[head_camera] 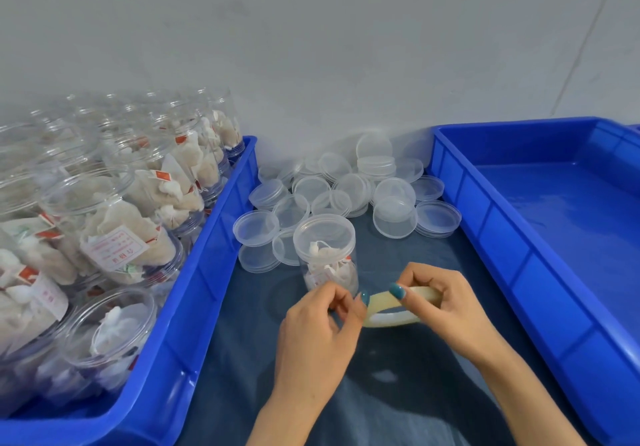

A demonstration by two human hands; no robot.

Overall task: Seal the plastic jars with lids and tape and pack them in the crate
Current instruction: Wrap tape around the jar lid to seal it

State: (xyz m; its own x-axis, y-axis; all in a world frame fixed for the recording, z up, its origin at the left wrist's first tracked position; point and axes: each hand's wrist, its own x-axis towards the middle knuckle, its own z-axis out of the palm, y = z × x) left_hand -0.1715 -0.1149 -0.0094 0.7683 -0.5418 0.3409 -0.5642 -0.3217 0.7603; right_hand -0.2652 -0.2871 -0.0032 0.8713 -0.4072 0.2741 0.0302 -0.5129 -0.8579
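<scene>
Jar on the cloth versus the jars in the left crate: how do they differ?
The jar on the cloth wears a lid; the jars in the left crate have open mouths. It stands alone on the dark cloth by the loose lids; they are packed together in the blue crate. It sits just beyond the left hand and right hand, which hold a tape roll; they are untouched. Shared: clear plastic, pale pouches inside.

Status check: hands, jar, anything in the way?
Right hand grips tape roll, left hand pinches its end. Lidded jar upright on cloth, no tape seen on it. Loose lids piled behind jar, not between it and right crate.
</scene>
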